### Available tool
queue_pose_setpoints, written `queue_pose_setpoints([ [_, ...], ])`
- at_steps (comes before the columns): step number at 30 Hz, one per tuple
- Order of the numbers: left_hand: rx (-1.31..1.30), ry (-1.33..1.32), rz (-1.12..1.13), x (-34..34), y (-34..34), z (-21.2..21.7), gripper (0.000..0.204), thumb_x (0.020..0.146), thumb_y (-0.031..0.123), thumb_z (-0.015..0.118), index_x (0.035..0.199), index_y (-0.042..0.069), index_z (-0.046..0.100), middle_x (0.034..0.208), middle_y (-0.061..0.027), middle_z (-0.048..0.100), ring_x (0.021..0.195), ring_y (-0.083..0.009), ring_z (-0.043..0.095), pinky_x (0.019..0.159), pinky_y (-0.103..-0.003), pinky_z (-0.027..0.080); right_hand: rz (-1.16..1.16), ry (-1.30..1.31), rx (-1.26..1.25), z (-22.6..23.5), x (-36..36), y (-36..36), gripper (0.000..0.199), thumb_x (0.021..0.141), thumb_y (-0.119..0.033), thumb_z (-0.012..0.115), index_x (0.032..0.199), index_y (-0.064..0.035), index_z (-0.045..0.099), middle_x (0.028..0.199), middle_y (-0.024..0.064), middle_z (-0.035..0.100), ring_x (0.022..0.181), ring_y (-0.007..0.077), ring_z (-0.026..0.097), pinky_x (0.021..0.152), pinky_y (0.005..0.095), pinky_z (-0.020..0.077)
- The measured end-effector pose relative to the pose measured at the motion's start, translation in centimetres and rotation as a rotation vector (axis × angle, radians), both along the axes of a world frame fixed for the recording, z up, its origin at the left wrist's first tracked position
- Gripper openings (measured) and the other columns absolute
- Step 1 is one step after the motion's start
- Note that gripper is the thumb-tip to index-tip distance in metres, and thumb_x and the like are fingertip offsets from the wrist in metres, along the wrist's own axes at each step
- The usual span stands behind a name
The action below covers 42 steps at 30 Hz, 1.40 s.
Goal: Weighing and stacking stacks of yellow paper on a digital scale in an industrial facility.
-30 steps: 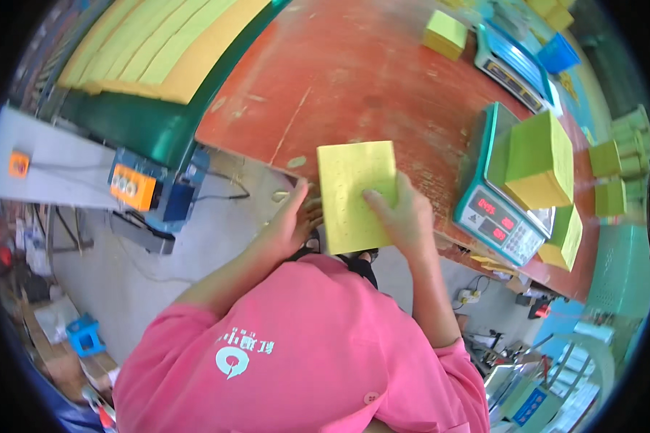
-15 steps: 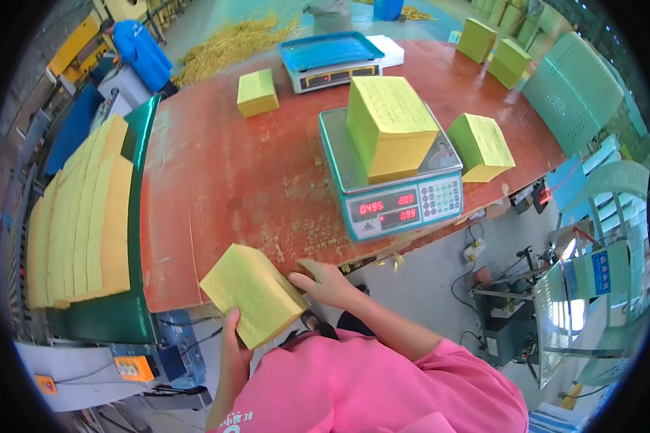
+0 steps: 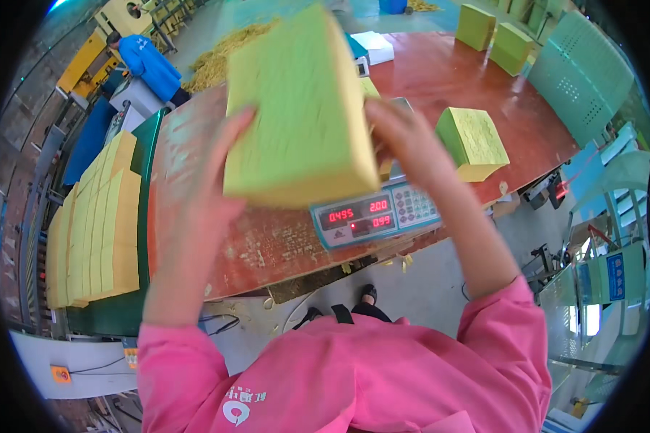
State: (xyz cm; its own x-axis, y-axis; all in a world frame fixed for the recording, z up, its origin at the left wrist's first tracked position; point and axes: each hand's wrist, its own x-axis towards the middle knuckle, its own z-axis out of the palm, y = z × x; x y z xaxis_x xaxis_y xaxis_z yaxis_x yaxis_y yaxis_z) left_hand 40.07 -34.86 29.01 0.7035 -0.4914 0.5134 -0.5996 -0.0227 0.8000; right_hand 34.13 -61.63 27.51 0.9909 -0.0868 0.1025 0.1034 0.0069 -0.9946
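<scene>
I hold a thick yellow block of stacked paper [image 3: 289, 115] raised above the table, blurred by motion. My left hand [image 3: 227, 155] grips its left side, with the fingers partly hidden. My right hand [image 3: 404, 141] presses on its right edge, fingertips partly behind it. Below and behind the block, a digital scale [image 3: 375, 216] with a lit red display sits at the table's near edge. Mostly hidden by the raised block, another yellow stack [image 3: 369, 88] shows only a sliver over the scale. To the right of the scale stands one more yellow stack [image 3: 477, 144].
A red-brown table [image 3: 419, 72] carries further yellow stacks [image 3: 511, 49] at its far right. Rows of yellow stacks [image 3: 101, 231] lie on a green surface at left. A person in blue [image 3: 148, 65] works at a machine. Pale green chairs [image 3: 581, 86] stand right.
Both hands have lifted the yellow block from the table's near edge up in front of the scale. My right hand has come onto its right side. The view has shifted slightly.
</scene>
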Motion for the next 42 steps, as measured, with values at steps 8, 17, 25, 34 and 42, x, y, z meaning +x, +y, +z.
queue_pose_setpoints([
  [8,-0.079,0.894,-0.114,8.6,-12.2,2.4,0.061,0.08,0.056,0.069,0.126,0.019,0.059,0.117,-0.0017,0.062,0.107,-0.019,0.056,0.084,-0.04,0.044,-0.049,0.156,0.146,-1.7,7.2,-8.7,0.039,0.097,-0.038,0.058,0.101,-0.0007,0.067,0.09,0.0062,0.067,0.073,0.0152,0.063,0.068,0.0309,0.0524],
  [17,-0.094,0.964,-0.096,9.3,-12.4,1.9,0.057,0.081,0.051,0.072,0.125,0.018,0.059,0.117,-0.0029,0.061,0.106,-0.0189,0.056,0.083,-0.04,0.045,-0.012,0.175,0.172,-3.9,9.0,-9.2,0.038,0.097,-0.038,0.058,0.103,-0.0023,0.068,0.088,0.0052,0.067,0.07,0.0139,0.063,0.067,0.0287,0.0521],
  [25,-0.073,0.896,-0.015,10.5,-12.1,0.5,0.059,0.079,0.059,0.069,0.123,0.02,0.061,0.115,-0.0024,0.061,0.103,-0.0203,0.054,0.08,-0.042,0.043,-0.012,0.187,0.118,-4.3,9.5,-9.2,0.038,0.097,-0.039,0.057,0.1,-0.0026,0.067,0.09,0.0048,0.066,0.068,0.0125,0.061,0.064,0.026,0.0494],
  [34,-0.021,0.83,0.022,10.3,-11.8,-0.4,0.066,0.078,0.066,0.065,0.125,0.02,0.06,0.113,-0.0015,0.064,0.095,-0.0168,0.057,0.078,-0.036,0.044,-0.041,0.142,0.058,-5.1,9.4,-8.8,0.041,0.097,-0.04,0.056,0.104,-0.0015,0.068,0.09,0.0047,0.065,0.066,0.0132,0.061,0.061,0.0279,0.0489],
  [42,-0.248,0.602,-0.013,7.3,-13.2,-5.7,0.061,0.098,0.052,0.05,0.144,0.012,0.042,0.136,-0.003,0.051,0.12,-0.0151,0.05,0.097,-0.035,0.045,-0.228,-0.05,0.081,-10.7,10.2,-9.6,0.056,0.099,-0.053,0.046,0.131,-0.0096,0.06,0.12,0.0043,0.063,0.102,0.0161,0.06,0.089,0.03,0.0464],
])
